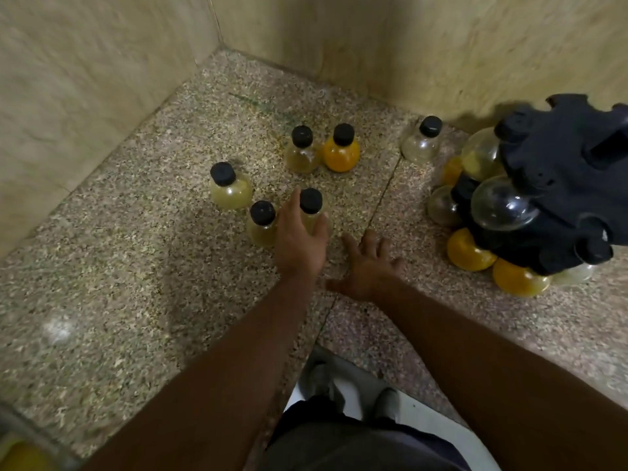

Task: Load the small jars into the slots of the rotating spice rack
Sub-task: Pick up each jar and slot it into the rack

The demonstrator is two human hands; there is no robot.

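**A:** Which jar is being handled?

**B:** A small round glass jar with a black cap (311,201) and pale yellow contents. It stands upright near the middle of the speckled granite counter (136,300). The left hand (299,241) has its thumb and fingers curled round the jar's body, below the cap.

**A:** And the other hand?

**B:** The right hand (368,266) lies flat on the counter just to the right, fingers spread, holding nothing.

**A:** What stands around it?

**B:** A second pale yellow jar (261,226) is just left of the left hand, and a third pale yellow jar (231,190) is farther left. Beyond them, a pale amber jar (302,154) and an orange-filled jar (341,153) stand side by side. A clear jar (421,144) stands far right, close to the beige stone wall (475,62).

**A:** Where is the rack?

**B:** The black plastic spice rack (560,185) is at the right edge, well apart from the hands. Jars sit in its slots with their rounded bottoms outward. There is a clear globe-shaped jar (503,207) higher up and orange jars (469,251) low on its near side.
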